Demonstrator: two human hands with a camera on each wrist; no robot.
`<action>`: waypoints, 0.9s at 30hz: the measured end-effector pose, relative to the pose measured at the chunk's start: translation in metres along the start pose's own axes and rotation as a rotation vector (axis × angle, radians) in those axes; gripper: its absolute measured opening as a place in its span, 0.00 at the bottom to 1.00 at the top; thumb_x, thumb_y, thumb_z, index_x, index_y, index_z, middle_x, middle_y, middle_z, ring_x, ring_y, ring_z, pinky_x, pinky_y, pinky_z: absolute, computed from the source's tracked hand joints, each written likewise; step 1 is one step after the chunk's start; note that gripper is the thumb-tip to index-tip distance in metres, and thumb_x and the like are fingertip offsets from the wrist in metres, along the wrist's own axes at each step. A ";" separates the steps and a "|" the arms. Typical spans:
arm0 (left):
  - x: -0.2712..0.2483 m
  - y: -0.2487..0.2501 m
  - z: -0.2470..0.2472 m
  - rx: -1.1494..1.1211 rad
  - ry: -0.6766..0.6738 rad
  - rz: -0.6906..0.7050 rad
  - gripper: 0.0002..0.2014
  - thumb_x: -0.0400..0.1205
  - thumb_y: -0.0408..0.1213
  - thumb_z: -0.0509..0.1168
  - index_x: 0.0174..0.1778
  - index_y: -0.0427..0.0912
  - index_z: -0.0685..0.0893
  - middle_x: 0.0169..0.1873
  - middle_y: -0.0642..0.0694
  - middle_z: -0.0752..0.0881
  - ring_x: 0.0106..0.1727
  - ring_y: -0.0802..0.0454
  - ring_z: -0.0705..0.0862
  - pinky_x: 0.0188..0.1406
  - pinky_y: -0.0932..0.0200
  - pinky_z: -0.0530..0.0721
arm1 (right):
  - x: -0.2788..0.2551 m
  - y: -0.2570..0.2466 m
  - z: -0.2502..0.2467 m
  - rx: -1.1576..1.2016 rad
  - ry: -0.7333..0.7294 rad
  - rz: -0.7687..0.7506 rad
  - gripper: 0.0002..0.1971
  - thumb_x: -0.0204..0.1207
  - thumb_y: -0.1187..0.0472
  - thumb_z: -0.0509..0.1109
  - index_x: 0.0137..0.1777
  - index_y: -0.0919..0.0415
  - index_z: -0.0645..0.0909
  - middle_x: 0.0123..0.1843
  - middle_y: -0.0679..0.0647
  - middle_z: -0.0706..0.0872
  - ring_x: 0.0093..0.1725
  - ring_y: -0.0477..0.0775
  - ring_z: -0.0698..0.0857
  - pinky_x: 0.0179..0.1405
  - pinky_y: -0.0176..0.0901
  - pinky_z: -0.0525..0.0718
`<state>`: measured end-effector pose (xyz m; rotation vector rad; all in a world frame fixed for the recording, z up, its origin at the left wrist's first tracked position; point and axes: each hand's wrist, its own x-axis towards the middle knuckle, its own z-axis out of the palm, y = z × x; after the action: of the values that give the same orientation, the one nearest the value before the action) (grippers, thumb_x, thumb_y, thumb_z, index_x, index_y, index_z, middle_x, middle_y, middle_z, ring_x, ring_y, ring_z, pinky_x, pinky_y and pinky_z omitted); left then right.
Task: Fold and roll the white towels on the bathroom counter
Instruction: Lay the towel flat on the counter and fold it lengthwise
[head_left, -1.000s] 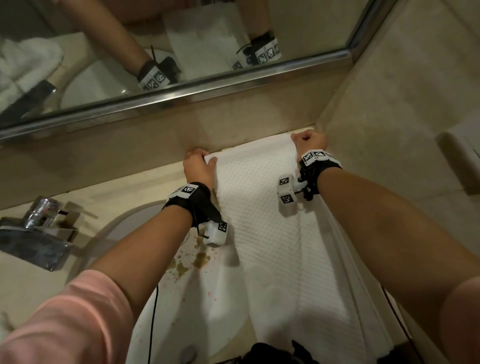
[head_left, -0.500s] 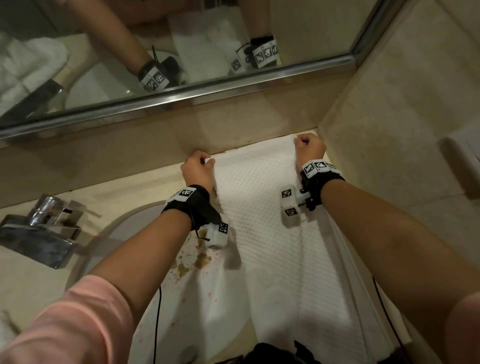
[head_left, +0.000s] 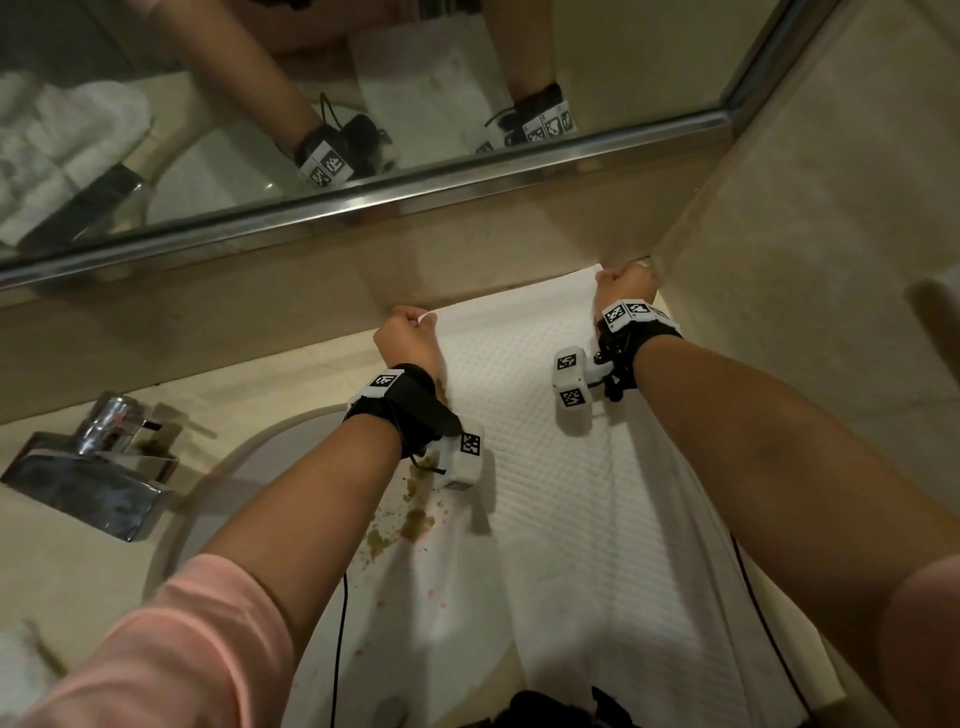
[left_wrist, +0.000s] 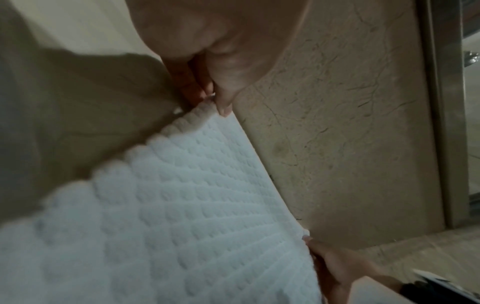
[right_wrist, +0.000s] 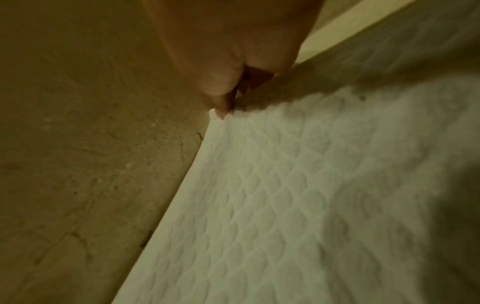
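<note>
White towel (head_left: 561, 499) stretched over a beige marble counter (head_left: 291, 374), its far edge against the backsplash below a metal-framed mirror (head_left: 415, 104)

Left hand (head_left: 408, 340) and right hand (head_left: 626, 286) each pinch a far corner, fingers curled on the waffle-textured cloth; the towel drapes across the round white sink (head_left: 218, 483), stained brown near the left wrist; an angular chrome faucet (head_left: 98, 462) stands at left

Towel's (head_left: 597, 519) near end cut off below; wrist-view foreground weave blurred
</note>
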<state>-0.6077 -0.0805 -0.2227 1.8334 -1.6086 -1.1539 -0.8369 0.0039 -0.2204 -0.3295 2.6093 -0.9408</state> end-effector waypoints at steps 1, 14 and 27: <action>0.000 0.001 0.001 -0.011 0.015 -0.023 0.09 0.81 0.34 0.65 0.51 0.33 0.86 0.43 0.41 0.86 0.43 0.52 0.78 0.39 0.76 0.65 | -0.002 -0.001 0.000 -0.012 0.003 -0.002 0.11 0.81 0.64 0.65 0.52 0.69 0.87 0.55 0.63 0.88 0.55 0.62 0.86 0.51 0.46 0.83; -0.001 -0.002 0.002 -0.027 0.156 -0.075 0.14 0.72 0.34 0.76 0.32 0.47 0.75 0.46 0.47 0.84 0.37 0.53 0.80 0.39 0.64 0.77 | -0.003 -0.002 -0.004 -0.072 0.002 0.046 0.08 0.77 0.59 0.70 0.40 0.63 0.82 0.47 0.61 0.88 0.49 0.63 0.86 0.46 0.47 0.83; -0.019 -0.005 -0.005 -0.027 0.100 -0.065 0.10 0.76 0.37 0.69 0.31 0.49 0.75 0.39 0.48 0.84 0.41 0.50 0.81 0.38 0.66 0.71 | -0.024 0.045 -0.051 0.273 -0.244 0.314 0.14 0.67 0.67 0.66 0.20 0.59 0.76 0.23 0.58 0.80 0.22 0.54 0.75 0.23 0.40 0.73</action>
<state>-0.6002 -0.0619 -0.2178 1.9079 -1.4806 -1.0879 -0.8394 0.0748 -0.2073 0.0352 2.1937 -1.0526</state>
